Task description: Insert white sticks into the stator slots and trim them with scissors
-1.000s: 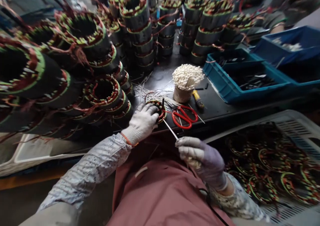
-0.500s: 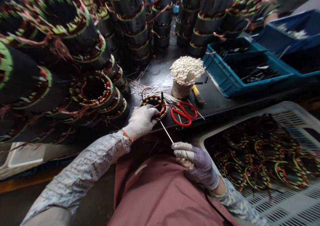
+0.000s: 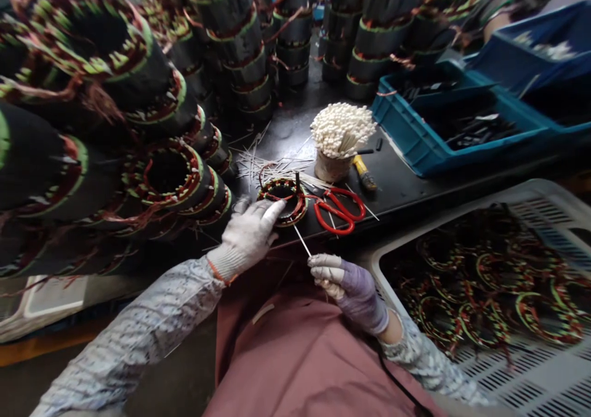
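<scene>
In a white glove, my left hand (image 3: 247,235) has its fingers stretched out and apart at the near left rim of a small stator ring (image 3: 302,210) with red and green-yellow windings. The ring lies on the dark bench, and a short black tube (image 3: 298,180) stands up at its far right side. My right hand (image 3: 344,281), in a white and purple glove, pinches a thin white stick (image 3: 301,241). The stick slants up to the ring's near edge; I cannot tell whether its tip goes in. Right of the ring lie red-handled scissors (image 3: 323,214).
A bundle of white-tipped sticks (image 3: 341,130) stands in a holder beside a yellow-handled tool (image 3: 364,174). Loose sticks (image 3: 258,164) lie behind the ring. Tall stator stacks (image 3: 240,41) rise left and behind. Blue bins (image 3: 415,140) and a white crate (image 3: 462,214) of wound rings are right. Another person's arm (image 3: 496,26) shows behind.
My left hand has drawn back left from the ring's opening, and its fingers have spread. My right hand has moved slightly left and up with the stick, whose visible length is shorter.
</scene>
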`<state>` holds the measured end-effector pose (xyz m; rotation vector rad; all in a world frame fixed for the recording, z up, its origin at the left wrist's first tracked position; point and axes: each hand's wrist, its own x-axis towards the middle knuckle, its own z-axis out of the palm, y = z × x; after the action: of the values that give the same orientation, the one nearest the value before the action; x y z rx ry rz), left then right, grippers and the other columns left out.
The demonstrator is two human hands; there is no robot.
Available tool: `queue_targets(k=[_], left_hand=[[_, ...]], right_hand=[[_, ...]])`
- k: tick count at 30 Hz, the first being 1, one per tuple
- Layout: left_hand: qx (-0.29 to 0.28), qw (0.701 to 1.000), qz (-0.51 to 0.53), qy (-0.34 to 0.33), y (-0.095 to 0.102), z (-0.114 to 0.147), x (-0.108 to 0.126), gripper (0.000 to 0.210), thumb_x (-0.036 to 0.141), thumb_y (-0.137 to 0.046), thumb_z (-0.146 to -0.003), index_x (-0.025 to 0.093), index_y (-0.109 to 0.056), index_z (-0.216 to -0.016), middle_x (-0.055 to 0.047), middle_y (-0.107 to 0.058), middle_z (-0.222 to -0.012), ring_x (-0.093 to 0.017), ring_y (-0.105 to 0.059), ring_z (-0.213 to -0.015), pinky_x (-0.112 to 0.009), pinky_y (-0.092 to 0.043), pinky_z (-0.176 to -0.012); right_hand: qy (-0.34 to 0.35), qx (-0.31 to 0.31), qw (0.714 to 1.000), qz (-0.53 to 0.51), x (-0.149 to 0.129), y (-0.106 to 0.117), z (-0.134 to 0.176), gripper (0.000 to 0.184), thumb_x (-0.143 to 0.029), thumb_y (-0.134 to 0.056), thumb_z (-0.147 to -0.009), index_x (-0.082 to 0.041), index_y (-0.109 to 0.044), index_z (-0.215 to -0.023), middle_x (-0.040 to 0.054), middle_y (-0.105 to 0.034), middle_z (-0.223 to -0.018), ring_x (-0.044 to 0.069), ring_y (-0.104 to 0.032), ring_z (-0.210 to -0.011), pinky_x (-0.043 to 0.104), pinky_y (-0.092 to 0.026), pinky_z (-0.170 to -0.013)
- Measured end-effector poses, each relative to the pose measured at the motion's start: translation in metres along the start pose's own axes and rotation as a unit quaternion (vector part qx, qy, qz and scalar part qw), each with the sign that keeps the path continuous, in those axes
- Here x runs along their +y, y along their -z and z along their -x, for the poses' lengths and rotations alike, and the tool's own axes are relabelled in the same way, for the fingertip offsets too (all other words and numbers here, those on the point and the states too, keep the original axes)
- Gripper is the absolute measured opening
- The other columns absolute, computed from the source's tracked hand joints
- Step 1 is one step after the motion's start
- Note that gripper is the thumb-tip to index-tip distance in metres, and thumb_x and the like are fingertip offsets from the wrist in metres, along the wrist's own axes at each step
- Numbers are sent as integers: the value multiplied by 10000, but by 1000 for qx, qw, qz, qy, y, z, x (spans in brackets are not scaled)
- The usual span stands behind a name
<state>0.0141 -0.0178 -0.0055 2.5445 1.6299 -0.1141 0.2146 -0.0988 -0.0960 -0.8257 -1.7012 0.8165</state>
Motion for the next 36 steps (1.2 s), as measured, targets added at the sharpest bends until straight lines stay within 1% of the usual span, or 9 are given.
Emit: queue_targets(k=[3,6,10,12,16,21,26,32,36], left_hand=[[-11,996,44,70,-1,-3,4,647,260,-626,-798,177,-409,-1402,-144,-590,-1285,-298,-536,-1209,-495,-335,-1098],[50,965,195,168,-17,-7,11,589,272,-637,-784,189,-481,-1347,-120,-623,-1233,-276,-597,-1124,-418,-467,-996],[187,875,420,151,-47,-4,17,490,213,-595,-815,174,-503,-1295,-70,-705,-1065,-178,-671,-964,-328,-536,-907],[231,858,444,113,-55,-2,17,404,230,-586,-840,184,-553,-1240,-51,-725,-997,-157,-687,-895,-312,-559,-856],[264,898,351,19,-54,-2,8,154,270,-610,-846,227,-711,-954,-35,-735,-979,-155,-678,-930,-314,-550,-873],[254,923,289,3,-47,-4,3,171,295,-568,-872,255,-734,-867,-23,-744,-936,-150,-686,-904,-323,-541,-880],[286,925,247,-45,-47,-4,3,181,204,-565,-864,260,-736,-870,-14,-751,-901,-143,-695,-828,-377,-459,-978],[322,912,244,-69,-51,-6,0,125,245,-607,-856,262,-730,-863,-3,-752,-865,-133,-695,-766,-371,-442,-958],[321,916,222,-95,-51,-5,-2,158,191,-585,-856,259,-722,-891,-5,-750,-904,-144,-695,-805,-414,-394,-1014]], right_hand=[[3,46,999,-2,14,-16,-24,166,-183,-561,-880,-224,-687,-979,60,-720,-1029,140,-695,-924,252,-598,-786],[-6,85,996,-12,25,-31,-43,148,-214,-580,-871,-228,-691,-969,45,-734,-957,150,-701,-883,278,-593,-796],[-49,128,990,-31,29,-38,-45,104,-237,-638,-838,-226,-682,-931,40,-728,-913,157,-696,-829,284,-589,-755],[-46,151,987,-41,27,-36,-44,59,-228,-665,-814,-218,-674,-872,43,-707,-917,150,-683,-815,275,-581,-722],[-41,112,993,0,10,-25,-48,35,-179,-672,-803,-209,-664,-817,22,-668,-812,124,-655,-746,245,-555,-671],[-38,62,994,80,-7,-17,-62,58,-227,-645,-829,-193,-666,-787,31,-677,-777,125,-644,-713,236,-532,-652],[-103,31,981,162,5,-24,-73,137,-248,-656,-799,-177,-650,-682,26,-662,-662,137,-612,-616,249,-495,-604],[-125,4,985,117,-1,-22,-72,83,-238,-658,-793,-200,-671,-721,25,-685,-721,135,-622,-655,245,-489,-641],[-168,-10,973,155,7,-22,-78,134,-255,-671,-772,-188,-652,-658,24,-665,-651,145,-596,-603,259,-463,-597]])
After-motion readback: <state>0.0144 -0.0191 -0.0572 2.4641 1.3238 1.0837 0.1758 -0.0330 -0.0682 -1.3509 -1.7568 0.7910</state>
